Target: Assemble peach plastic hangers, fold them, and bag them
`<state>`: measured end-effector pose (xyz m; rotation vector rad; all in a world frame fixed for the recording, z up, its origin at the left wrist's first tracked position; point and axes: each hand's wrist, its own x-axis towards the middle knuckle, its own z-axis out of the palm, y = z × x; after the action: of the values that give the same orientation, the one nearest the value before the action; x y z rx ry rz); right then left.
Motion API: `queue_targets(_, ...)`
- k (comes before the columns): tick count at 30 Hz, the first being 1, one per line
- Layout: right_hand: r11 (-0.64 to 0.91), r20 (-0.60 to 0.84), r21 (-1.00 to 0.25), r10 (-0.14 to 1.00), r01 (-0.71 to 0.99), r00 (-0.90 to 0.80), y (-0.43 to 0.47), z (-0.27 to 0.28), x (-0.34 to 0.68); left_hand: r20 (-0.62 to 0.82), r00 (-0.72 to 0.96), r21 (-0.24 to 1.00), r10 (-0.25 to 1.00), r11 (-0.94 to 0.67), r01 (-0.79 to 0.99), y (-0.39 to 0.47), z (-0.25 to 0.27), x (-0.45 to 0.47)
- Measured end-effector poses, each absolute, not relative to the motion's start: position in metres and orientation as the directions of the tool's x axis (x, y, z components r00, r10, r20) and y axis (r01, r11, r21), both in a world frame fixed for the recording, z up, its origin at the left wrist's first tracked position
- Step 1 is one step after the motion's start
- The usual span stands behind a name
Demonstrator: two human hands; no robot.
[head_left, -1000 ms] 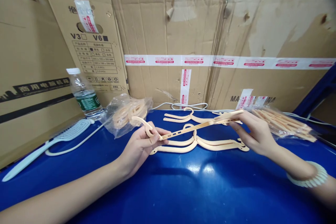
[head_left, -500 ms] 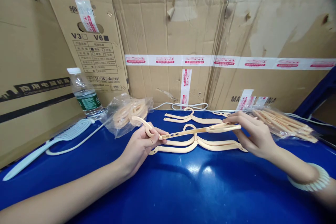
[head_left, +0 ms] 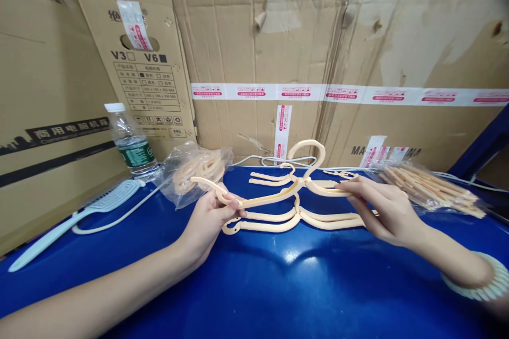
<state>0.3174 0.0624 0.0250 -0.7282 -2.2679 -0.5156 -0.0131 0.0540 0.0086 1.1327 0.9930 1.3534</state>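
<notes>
A cream plastic clothes hanger is held up above the table, its hook pointing upward. My left hand pinches its left arm near the end, where a curved piece sticks out to the upper left. The other arm is gripped by my right hand between thumb and fingers, which hide its end. Below and behind it lies an assembled hanger on the blue table, partly covered by the held one. Farther back are loose hanger pieces.
Clear bags of cream curved parts and long cream parts lie left and right. At the left are a water bottle, a pale blue hairbrush and a white cable. Cardboard boxes wall the back.
The held hanger has turned from edge-on, so its hook now stands upright and both arms show. Both hands keep their grip at nearly the same places.
</notes>
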Motion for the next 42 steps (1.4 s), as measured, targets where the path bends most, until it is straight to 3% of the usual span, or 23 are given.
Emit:
queue_targets(9, 0.701, 0.664, 0.228, 0.396, 0.676, -0.634, 0.062, 0.028, 0.318, 0.076, -0.024, 0.946, 0.997, -0.080, -0.315, 0.049, 0.008, -0.008)
queue_targets(15, 0.661, 0.639, 0.361, 0.339, 0.658, -0.691, 0.060, 0.030, 0.315, 0.124, 0.025, 0.941, 0.992, -0.110, -0.319, 0.046, 0.010, -0.008)
queue_targets(22, 0.649, 0.653, 0.381, 0.316, 0.659, -0.688, 0.057, 0.032, 0.311, 0.151, 0.061, 0.942, 0.987, -0.125, -0.313, 0.044, 0.012, -0.008)
queue_targets(25, 0.669, 0.707, 0.328, 0.294, 0.667, -0.643, 0.055, 0.034, 0.311, 0.170, 0.117, 0.964, 0.978, -0.141, -0.224, 0.044, 0.011, -0.007)
queue_targets(28, 0.694, 0.735, 0.232, 0.335, 0.682, -0.590, 0.053, 0.037, 0.311, 0.253, 0.301, 0.961, 0.919, -0.274, 0.027, 0.039, 0.009, -0.007)
queue_targets(31, 0.731, 0.706, 0.163, 0.383, 0.662, -0.596, 0.052, 0.038, 0.311, 0.385, 0.614, 0.757, 0.689, -0.617, 0.217, 0.027, 0.007, -0.007)
queue_targets(33, 0.762, 0.646, 0.131, 0.419, 0.634, -0.637, 0.052, 0.036, 0.311, 0.387, 0.802, 0.546, 0.454, -0.814, 0.198, 0.020, 0.006, -0.007)
queue_targets(35, 0.784, 0.563, 0.095, 0.465, 0.613, -0.683, 0.052, 0.033, 0.310, 0.392, 0.870, 0.377, 0.299, -0.915, 0.145, 0.015, 0.005, -0.006)
queue_targets(39, 0.782, 0.379, -0.004, 0.577, 0.623, -0.723, 0.050, 0.029, 0.304, 0.441, 0.867, 0.189, 0.231, -0.969, 0.162, 0.014, 0.008, -0.005)
queue_targets(42, 0.744, 0.205, -0.092, 0.665, 0.662, -0.718, 0.047, 0.030, 0.299, 0.348, 0.901, 0.198, 0.258, -0.960, 0.198, 0.016, 0.013, -0.005)
